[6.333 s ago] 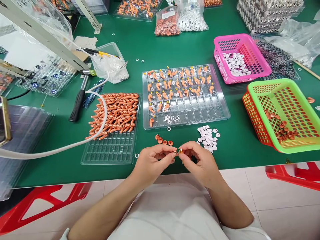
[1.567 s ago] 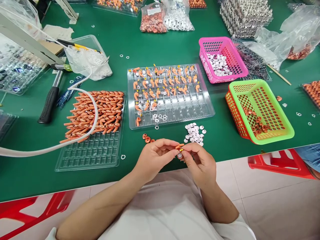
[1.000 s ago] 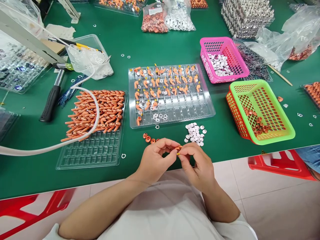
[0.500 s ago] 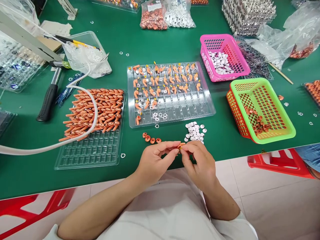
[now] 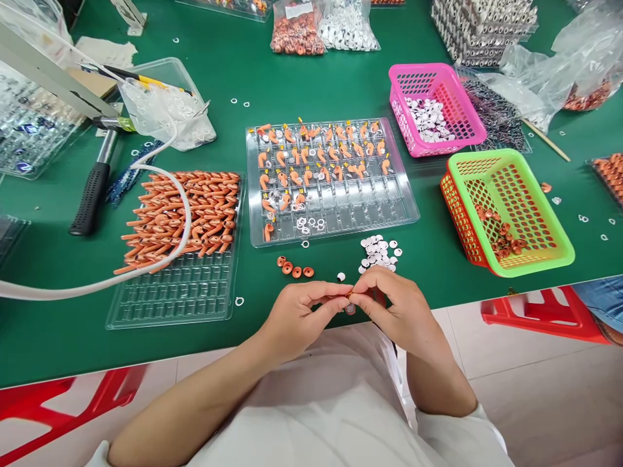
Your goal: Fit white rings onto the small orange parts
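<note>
My left hand [image 5: 302, 315] and my right hand [image 5: 398, 310] meet above the front edge of the table, thumbs and forefingers pinched together. Between the fingertips sits a small orange earbud piece [image 5: 350, 309], its round greyish face pointing down; the fingers hide most of it. Just beyond the fingertips lies a single white disc [image 5: 341, 277]. Several orange cup-shaped caps [image 5: 296, 272] rest to the left of it, and a loose pile of white discs [image 5: 377, 253] to the right. Farther back, a clear tray [image 5: 370, 206] carries rows of orange earbud shells and some white rings.
On the left, another clear tray [image 5: 170, 305] is heaped with orange stemmed shells [image 5: 189, 214], crossed by a white cable [image 5: 183, 214]. A hammer [image 5: 95, 188] lies beyond. At right stand a pink basket [image 5: 472, 139] and a green basket [image 5: 559, 250]. A person's leg [image 5: 603, 301] shows at the right edge.
The orange piece has been turned, and its round greyish face now shows below the fingertips. A white disc now shows beyond the hands. My right fingers have shifted their pinch slightly.
</note>
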A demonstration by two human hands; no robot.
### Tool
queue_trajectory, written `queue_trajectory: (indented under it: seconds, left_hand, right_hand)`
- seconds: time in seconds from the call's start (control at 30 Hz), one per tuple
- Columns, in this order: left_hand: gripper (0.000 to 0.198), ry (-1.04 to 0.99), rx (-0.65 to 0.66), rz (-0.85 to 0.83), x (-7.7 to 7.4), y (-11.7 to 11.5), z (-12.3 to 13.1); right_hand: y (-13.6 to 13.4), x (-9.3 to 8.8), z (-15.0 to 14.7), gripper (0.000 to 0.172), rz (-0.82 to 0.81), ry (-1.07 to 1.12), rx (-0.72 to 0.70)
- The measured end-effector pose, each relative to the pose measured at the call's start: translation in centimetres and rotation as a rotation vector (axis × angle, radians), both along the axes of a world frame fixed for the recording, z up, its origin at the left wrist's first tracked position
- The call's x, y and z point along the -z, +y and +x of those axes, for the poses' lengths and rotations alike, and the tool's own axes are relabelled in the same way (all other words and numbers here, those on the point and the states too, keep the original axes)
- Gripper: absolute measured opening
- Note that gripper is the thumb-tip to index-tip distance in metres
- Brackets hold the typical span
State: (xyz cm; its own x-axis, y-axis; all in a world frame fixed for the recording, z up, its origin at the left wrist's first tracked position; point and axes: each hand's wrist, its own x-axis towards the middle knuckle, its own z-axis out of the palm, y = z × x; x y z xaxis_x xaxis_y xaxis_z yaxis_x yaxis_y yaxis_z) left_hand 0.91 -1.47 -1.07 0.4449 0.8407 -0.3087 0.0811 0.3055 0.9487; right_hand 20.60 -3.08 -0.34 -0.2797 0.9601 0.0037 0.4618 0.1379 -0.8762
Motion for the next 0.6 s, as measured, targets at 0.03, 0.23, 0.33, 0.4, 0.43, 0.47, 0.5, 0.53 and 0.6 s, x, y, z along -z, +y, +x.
queue_trajectory:
  seconds: [0.03,0.23,0.33,0.4,0.43,0.47,0.5,0.53,0.6]
  left_hand:
    - [0.018,-0.009,-0.006,-0.017,0.1,0.0,-0.1]
    - [0.014,-0.119,-0.085,-0.181,0.1,0.4,-0.3]
    - [0.013,-0.122,-0.165,-0.21,-0.2,0.6,-0.1]
    - [0.012,-0.112,-0.222,-0.202,-0.4,0.6,0.1]
    - [0.011,-0.11,-0.246,-0.188,-0.4,0.6,0.2]
    - [0.011,-0.108,-0.265,-0.174,-0.4,0.5,0.3]
    - [0.01,-0.105,-0.28,-0.158,-0.3,0.5,0.4]
    - [0.01,-0.1,-0.288,-0.145,-0.3,0.4,0.4]
    - [0.011,-0.083,-0.29,-0.126,-0.1,0.3,0.5]
  right_hand:
    - [0.1,0.0,0.0,0.012,-0.013,-0.008,0.007]
    - [0.0,0.5,-0.8,0.012,0.018,0.028,0.05]
    - [-0.2,0.7,-1.1,0.01,0.05,0.087,0.082]
    - [-0.4,0.9,-1.3,0.01,0.058,0.109,0.117]
    - [-0.5,0.9,-1.4,0.01,0.059,0.116,0.131]
    - [-0.6,1.1,-1.6,0.01,0.058,0.123,0.144]
    - [-0.6,1.2,-1.7,0.01,0.056,0.13,0.153]
    - [-0.7,1.3,-1.9,0.01,0.053,0.135,0.163]
    - [-0.8,1.6,-2.2,0.01,0.045,0.136,0.193]
